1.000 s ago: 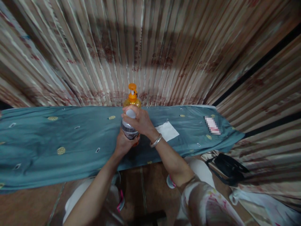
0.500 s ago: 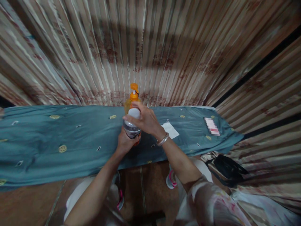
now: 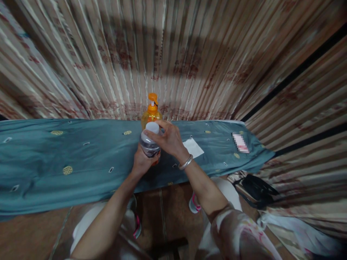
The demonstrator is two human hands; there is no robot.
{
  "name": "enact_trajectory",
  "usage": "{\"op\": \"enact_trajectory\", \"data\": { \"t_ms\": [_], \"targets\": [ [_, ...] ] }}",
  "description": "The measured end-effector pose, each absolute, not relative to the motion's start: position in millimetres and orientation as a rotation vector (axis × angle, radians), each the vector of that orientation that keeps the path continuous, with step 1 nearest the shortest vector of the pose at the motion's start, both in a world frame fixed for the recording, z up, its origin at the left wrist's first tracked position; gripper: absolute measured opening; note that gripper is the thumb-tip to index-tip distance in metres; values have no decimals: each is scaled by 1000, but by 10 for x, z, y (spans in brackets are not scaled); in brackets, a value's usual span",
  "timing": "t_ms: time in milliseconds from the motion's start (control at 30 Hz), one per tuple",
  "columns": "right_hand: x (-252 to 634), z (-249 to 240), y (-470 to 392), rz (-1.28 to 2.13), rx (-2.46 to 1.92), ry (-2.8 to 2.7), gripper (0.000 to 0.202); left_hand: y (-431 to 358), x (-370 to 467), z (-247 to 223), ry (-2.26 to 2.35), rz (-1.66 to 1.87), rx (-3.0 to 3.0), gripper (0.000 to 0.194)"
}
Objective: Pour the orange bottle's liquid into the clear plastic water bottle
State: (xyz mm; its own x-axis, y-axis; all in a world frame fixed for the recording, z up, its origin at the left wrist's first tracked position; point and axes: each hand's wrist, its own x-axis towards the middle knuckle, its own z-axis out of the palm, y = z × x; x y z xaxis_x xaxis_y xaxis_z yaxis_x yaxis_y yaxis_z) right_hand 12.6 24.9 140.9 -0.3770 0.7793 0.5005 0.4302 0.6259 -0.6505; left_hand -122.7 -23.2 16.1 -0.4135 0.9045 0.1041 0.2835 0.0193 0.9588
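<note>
A clear bottle with a white cap (image 3: pixel 150 143) is held upright near the middle of the cloth-covered table. My left hand (image 3: pixel 143 161) wraps round its lower part. At the cap, my right hand (image 3: pixel 169 139) has its thumb on the near side and its fingers round the far side. Just behind stands a yellow pump bottle (image 3: pixel 148 117) with an orange pump head; its lower part is hidden by the held bottle and my hands.
The table (image 3: pixel 94 155) has a teal patterned cloth. A white paper (image 3: pixel 193 148) lies right of my right hand, and a blurred pink and white item (image 3: pixel 240 143) farther right. Behind is a pleated curtain (image 3: pixel 173 54). A black bag (image 3: pixel 258 189) is at the lower right.
The view has shifted slightly, so everything sits a little further left. My right hand's fingers have shifted slightly around the cap, and more of the yellow bottle shows.
</note>
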Motion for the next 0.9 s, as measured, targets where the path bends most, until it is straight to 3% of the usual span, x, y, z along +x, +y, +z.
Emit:
{"op": "enact_trajectory", "data": {
  "t_ms": [267, 467, 767, 900],
  "targets": [
    [168, 1418, 316, 653, -858, -2070, 36, -225, -1234, 190, 1729, 1411, 1230, 73],
    [110, 1399, 255, 512, -1024, -2004, 55, -232, -1235, 185, 1739, 1399, 1225, 74],
    [139, 1410, 285, 590, -932, -2078, 40, -236, -1228, 217, 1730, 1401, 1211, 72],
    [163, 1436, 275, 614, -907, -2092, 43, -236, -1217, 234, 1715, 1414, 1209, 71]
  ]
}}
